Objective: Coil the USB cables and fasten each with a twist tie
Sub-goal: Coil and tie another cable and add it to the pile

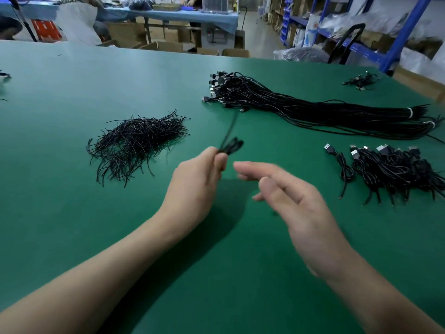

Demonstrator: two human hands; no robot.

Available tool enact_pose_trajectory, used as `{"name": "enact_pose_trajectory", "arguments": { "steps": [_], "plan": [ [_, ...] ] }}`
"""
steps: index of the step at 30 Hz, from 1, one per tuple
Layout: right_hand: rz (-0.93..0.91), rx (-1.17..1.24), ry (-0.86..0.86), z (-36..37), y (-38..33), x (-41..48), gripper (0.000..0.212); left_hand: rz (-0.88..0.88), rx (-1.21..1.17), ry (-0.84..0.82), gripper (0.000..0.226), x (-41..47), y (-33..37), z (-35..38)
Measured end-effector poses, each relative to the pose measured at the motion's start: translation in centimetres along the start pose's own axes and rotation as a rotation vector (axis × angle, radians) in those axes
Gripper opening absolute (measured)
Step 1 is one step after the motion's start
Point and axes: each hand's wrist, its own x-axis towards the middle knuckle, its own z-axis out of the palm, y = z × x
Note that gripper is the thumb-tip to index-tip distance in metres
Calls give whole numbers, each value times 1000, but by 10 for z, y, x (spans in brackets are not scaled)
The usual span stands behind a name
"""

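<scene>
1. Green counter [72, 225] fills a storeroom view, with blue shelving [395, 44] and cardboard boxes [168, 45] beyond its far edge.
2. The left hand [199, 179] is raised over the middle of the counter, its fingers [221, 162] pinching a small coiled USB cable [232, 145]. The coil juts far and right from the fingertips, and a loose tail runs on toward the far side. Blur hides whether a tie is on it.
3. The right hand [296, 196] hovers just right and near of the coil, palm turned left. Its fingers [248, 168] are loosely spread and hold nothing.
4. Twist ties [134, 143] lie heaped left of the left hand. The free right hand is the farther one, so fetching a tie likely means reaching across.
5. Finished coils [395, 169] are piled at right, nearer the right hand. Uncoiled cables [301, 107] stretch along the far right.
</scene>
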Motion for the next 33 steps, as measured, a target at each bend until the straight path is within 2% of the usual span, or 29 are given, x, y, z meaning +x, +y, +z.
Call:
{"name": "enact_pose_trajectory", "arguments": {
  "steps": [2,4,6,8,10,11,13,15,18,20,22,24,26,28,30,33],
  "plan": [
    [-274,-539,172,-3,-3,1,25,200,285,-103,34,-5,3,0],
    [-433,-924,216,-6,-5,1,28,402,456,-215,41,-6,11,1],
    [-392,-1158,164,-7,-5,2,36,570,567,-302,39,-3,16,0],
    [-117,-1274,-4,-7,-10,4,53,664,602,-317,30,-3,19,-3],
    [142,-1307,-186,-11,-12,6,69,702,583,-341,31,-5,18,-5],
    [200,-1288,-250,-14,-10,6,67,713,568,-362,32,-5,18,-6],
    [263,-1147,-314,-21,-5,5,55,730,561,-386,24,-3,15,-7],
    [302,-907,-318,-25,1,4,42,763,562,-384,15,-1,14,-8],
    [328,-691,-308,-32,6,2,32,818,540,-373,20,-1,15,-5],
    [303,-705,-302,-35,7,2,33,820,532,-377,32,0,15,-4],
    [277,-820,-314,-35,8,2,33,796,538,-440,40,2,15,-3],
    [248,-934,-319,-35,9,3,33,709,479,-532,47,2,13,-2],
    [225,-971,-297,-36,9,3,33,533,317,-594,52,2,10,-1],
    [218,-976,-282,-36,10,2,33,416,211,-625,45,0,7,1],
    [224,-964,-287,-35,13,2,31,458,268,-607,35,-2,6,3],
    [291,-810,-311,-34,16,3,27,617,429,-494,36,-2,5,4]
  ]
}}
